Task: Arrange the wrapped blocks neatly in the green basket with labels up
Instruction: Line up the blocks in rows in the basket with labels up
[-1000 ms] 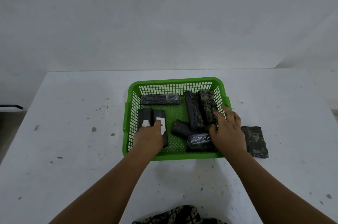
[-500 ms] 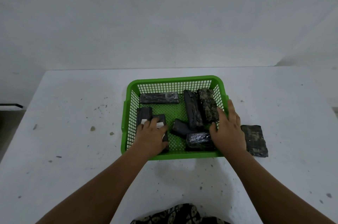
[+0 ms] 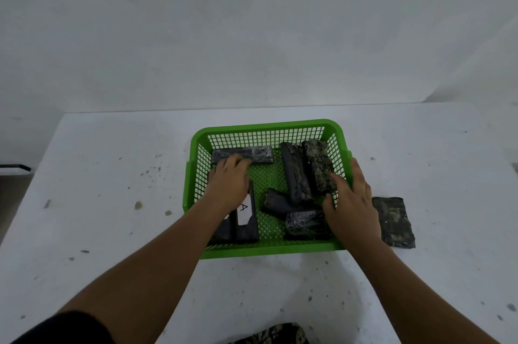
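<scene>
The green basket (image 3: 269, 126) sits mid-table with several dark wrapped blocks in it. My left hand (image 3: 228, 183) reaches deep into the left side, its fingertips lying on the back-left block (image 3: 252, 153). Under my wrist lies a block with a white "A" label (image 3: 245, 214) facing up, and a second dark block (image 3: 224, 230) beside it. My right hand (image 3: 350, 203) rests spread over the basket's right wall, its thumb near the front-right block (image 3: 305, 224). A long dark block (image 3: 295, 172) and a camouflage-wrapped block (image 3: 318, 164) lie side by side at the back right. A small block (image 3: 277, 203) lies slanted in the middle.
One more wrapped block (image 3: 393, 221) lies on the white table just right of the basket, past my right hand. The tabletop (image 3: 112, 203) is speckled with small bits of debris. A pale wall rises behind the table's far edge.
My left hand has moved from the labelled pair at the front left to the back-left block. The labelled pair now lies nearer the front wall. My right hand has barely shifted.
</scene>
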A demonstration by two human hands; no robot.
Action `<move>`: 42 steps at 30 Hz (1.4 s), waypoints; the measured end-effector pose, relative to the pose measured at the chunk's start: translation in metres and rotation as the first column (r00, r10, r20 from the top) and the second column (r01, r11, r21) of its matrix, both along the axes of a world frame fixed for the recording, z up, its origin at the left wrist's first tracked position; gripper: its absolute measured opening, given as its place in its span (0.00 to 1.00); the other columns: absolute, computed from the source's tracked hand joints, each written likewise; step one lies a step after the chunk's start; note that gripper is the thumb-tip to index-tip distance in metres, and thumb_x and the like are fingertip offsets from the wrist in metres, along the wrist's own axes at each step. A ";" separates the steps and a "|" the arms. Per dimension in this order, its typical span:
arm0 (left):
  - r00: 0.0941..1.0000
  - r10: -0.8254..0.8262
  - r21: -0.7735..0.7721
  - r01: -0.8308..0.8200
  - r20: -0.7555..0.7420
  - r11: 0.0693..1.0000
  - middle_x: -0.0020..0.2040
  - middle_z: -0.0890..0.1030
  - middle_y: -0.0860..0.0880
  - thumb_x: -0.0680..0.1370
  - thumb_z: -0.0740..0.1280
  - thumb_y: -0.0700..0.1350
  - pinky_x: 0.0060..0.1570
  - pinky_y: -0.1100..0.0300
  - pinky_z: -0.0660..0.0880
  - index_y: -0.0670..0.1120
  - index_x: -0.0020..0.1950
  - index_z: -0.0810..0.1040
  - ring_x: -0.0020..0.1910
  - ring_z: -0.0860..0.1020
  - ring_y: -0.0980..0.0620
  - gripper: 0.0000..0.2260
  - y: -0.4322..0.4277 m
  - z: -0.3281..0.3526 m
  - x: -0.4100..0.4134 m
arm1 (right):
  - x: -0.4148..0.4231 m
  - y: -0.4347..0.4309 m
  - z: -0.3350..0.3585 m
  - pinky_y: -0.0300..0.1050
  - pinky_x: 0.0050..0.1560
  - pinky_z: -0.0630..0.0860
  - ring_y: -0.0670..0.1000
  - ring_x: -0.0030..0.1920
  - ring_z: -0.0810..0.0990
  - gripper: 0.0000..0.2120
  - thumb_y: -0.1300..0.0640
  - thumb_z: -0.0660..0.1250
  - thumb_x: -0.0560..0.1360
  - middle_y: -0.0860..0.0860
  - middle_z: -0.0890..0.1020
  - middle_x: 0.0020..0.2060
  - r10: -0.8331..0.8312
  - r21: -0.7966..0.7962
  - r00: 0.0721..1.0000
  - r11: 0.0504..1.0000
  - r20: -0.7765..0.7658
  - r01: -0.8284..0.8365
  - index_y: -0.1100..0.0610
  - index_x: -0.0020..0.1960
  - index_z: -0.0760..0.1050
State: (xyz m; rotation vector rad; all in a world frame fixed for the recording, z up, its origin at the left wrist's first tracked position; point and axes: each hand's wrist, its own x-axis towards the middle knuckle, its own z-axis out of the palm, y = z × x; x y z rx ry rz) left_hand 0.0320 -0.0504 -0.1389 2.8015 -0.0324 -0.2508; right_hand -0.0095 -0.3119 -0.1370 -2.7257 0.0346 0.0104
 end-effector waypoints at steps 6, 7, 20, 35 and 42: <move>0.991 -0.096 0.140 0.108 -0.093 0.984 0.74 0.63 0.46 0.74 0.64 0.41 0.69 0.38 0.56 0.52 0.74 0.58 0.72 0.60 0.42 0.30 -0.003 -0.010 0.038 | -0.001 -0.001 0.001 0.56 0.50 0.76 0.57 0.69 0.61 0.21 0.52 0.63 0.74 0.48 0.51 0.75 -0.002 0.021 1.000 1.000 0.012 0.002 0.49 0.66 0.66; 0.990 -0.102 0.164 0.117 -0.098 0.980 0.73 0.63 0.46 0.74 0.64 0.42 0.68 0.38 0.57 0.52 0.74 0.58 0.71 0.60 0.41 0.30 -0.002 -0.012 0.041 | -0.001 -0.001 0.001 0.56 0.51 0.76 0.57 0.69 0.61 0.21 0.52 0.63 0.74 0.48 0.50 0.75 -0.005 0.023 1.000 1.000 0.013 0.004 0.49 0.66 0.66; 1.000 -0.024 0.123 0.026 -0.018 0.992 0.66 0.66 0.43 0.74 0.66 0.53 0.64 0.40 0.62 0.52 0.71 0.62 0.64 0.64 0.39 0.28 -0.017 -0.004 0.041 | -0.001 -0.002 0.000 0.60 0.65 0.66 0.59 0.71 0.58 0.21 0.53 0.63 0.74 0.55 0.52 0.76 0.029 0.009 0.999 1.000 0.022 -0.029 0.51 0.66 0.67; 0.860 0.175 -0.310 -0.352 -0.479 0.883 0.56 0.78 0.44 0.70 0.69 0.58 0.57 0.45 0.74 0.44 0.63 0.62 0.53 0.77 0.42 0.30 -0.099 -0.002 0.022 | -0.002 -0.002 0.002 0.59 0.61 0.69 0.61 0.70 0.61 0.16 0.54 0.65 0.72 0.57 0.53 0.75 0.049 -0.003 0.999 0.999 0.024 -0.049 0.52 0.60 0.72; 0.823 0.266 -0.437 -0.507 -0.503 0.743 0.46 0.77 0.44 0.71 0.68 0.54 0.34 0.55 0.72 0.45 0.56 0.69 0.40 0.76 0.46 0.19 -0.103 0.008 0.021 | -0.003 -0.002 0.004 0.56 0.61 0.70 0.60 0.69 0.61 0.16 0.54 0.65 0.72 0.57 0.53 0.75 0.048 -0.002 0.998 0.999 0.028 -0.048 0.52 0.60 0.72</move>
